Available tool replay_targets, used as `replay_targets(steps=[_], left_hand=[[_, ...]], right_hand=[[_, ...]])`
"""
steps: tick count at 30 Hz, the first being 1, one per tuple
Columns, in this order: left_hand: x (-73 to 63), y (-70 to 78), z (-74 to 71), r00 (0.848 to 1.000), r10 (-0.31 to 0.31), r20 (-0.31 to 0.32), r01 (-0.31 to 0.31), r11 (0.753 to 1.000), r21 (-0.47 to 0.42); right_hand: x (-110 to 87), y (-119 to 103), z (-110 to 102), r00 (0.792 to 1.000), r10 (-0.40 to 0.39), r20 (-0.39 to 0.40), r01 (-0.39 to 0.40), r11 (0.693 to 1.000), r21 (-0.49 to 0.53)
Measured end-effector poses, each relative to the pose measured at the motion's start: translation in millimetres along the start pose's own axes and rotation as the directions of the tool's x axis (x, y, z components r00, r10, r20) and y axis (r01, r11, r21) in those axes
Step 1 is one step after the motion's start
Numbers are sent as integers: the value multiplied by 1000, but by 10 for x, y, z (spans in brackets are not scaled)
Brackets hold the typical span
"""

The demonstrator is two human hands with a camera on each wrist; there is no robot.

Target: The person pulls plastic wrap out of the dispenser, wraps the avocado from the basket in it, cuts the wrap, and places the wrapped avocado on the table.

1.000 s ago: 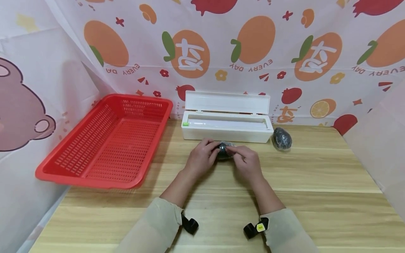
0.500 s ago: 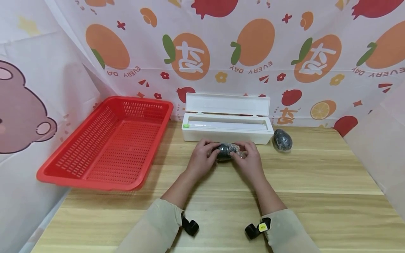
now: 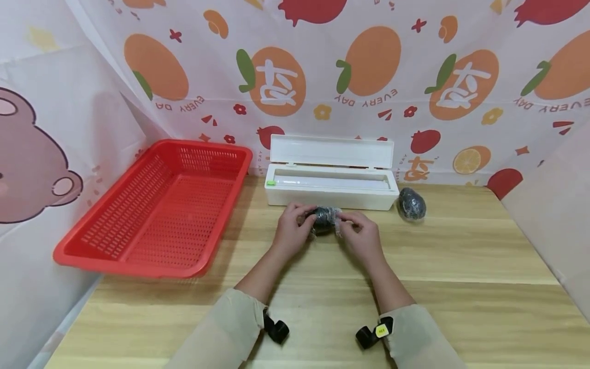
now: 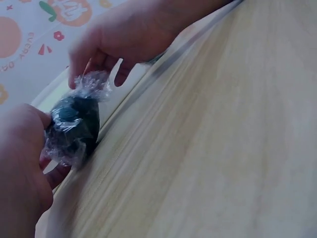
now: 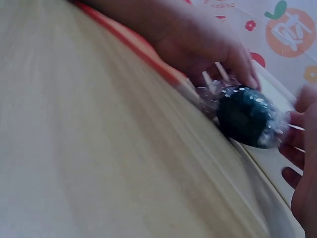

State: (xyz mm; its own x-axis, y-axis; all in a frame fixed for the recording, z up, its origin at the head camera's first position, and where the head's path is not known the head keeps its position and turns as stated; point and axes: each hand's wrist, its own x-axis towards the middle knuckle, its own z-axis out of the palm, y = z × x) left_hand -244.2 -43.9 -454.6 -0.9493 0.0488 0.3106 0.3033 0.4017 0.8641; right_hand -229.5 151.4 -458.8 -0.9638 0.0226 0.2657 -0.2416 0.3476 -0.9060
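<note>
A dark green avocado [image 3: 324, 221], wrapped in cling film, lies at the table's middle just in front of the white box. My left hand [image 3: 291, 230] grips its left end between thumb and fingers. On the other side my right hand [image 3: 361, 237] pinches the loose cling film [image 4: 94, 85] that bunches out at the right end. In the left wrist view the wrapped avocado [image 4: 74, 121] sits low against the wood, crinkled film around both ends. The right wrist view shows the avocado [image 5: 242, 116] between both hands, film sticking out on either side.
The white cling film box [image 3: 329, 199] stands behind my hands, lid [image 3: 332, 151] raised, a roll inside. A second wrapped avocado [image 3: 412, 204] lies at the box's right end. A red plastic basket [image 3: 214, 230] takes up the left of the wooden table [image 3: 442, 302]. Printed cloth hangs behind.
My right hand let its fingers spread over the avocado's right end, then drew back slightly and now pinches the film there. The left hand keeps its grip; the avocado has shifted slightly.
</note>
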Motion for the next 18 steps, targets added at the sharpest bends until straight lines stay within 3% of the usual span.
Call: replay_targets(steps=[3,10,14,18], left_hand=[[19,-14,-11,999,-31,-13,31,999,-15],[22,-2,-22,997,-73,-15,72,997,-41],[19,36,-18,998,-58,-11,58,998,-31],[9,77,-11,998,-28,57,29,1000,-8]], right_hand=[[20,1,-5,1000,-6,7,6,998,57],[28,29,24,986,-164,30,165,986,-11],[30,34,23,987,-157,41,157,987,-20],[49,33,14,990,-119,74,120,993,-10]])
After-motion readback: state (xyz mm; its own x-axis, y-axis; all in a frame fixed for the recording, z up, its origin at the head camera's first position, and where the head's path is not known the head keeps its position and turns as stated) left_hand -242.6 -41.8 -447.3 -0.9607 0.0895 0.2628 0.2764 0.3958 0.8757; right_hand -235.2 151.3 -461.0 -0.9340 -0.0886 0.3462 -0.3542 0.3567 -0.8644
